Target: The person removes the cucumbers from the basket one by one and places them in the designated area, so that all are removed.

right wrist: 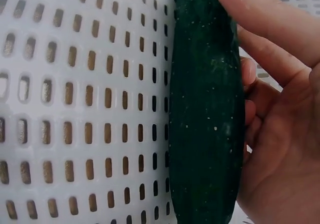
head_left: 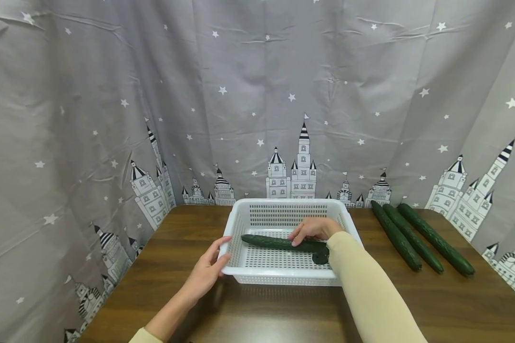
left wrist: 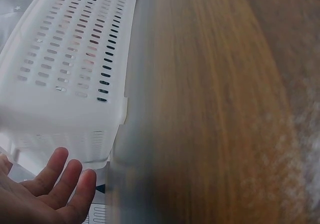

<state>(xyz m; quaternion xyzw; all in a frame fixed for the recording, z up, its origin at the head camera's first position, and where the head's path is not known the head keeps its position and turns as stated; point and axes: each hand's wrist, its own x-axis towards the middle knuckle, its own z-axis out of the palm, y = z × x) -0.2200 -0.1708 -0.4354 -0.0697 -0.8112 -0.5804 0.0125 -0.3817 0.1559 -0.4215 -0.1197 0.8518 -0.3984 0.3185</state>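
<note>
A long dark green cucumber (head_left: 266, 242) lies crosswise in a white perforated plastic basket (head_left: 283, 272). My right hand (head_left: 311, 228) reaches into the basket and grips the cucumber from above. In the right wrist view, the thumb and fingers of that hand (right wrist: 280, 134) lie along one side of the cucumber (right wrist: 207, 108), close to the slotted basket floor (right wrist: 90, 98). My left hand (head_left: 208, 267) holds the basket's left rim with thumb and forefinger. From the left wrist, the other fingers (left wrist: 60, 184) show outside the basket's end wall, loosely bent.
Three more cucumbers (head_left: 414, 238) lie side by side, slanting, on the brown wooden table (head_left: 189, 224) to the right of the basket. A grey curtain (head_left: 249, 62) with stars and castles hangs behind the table and along both sides.
</note>
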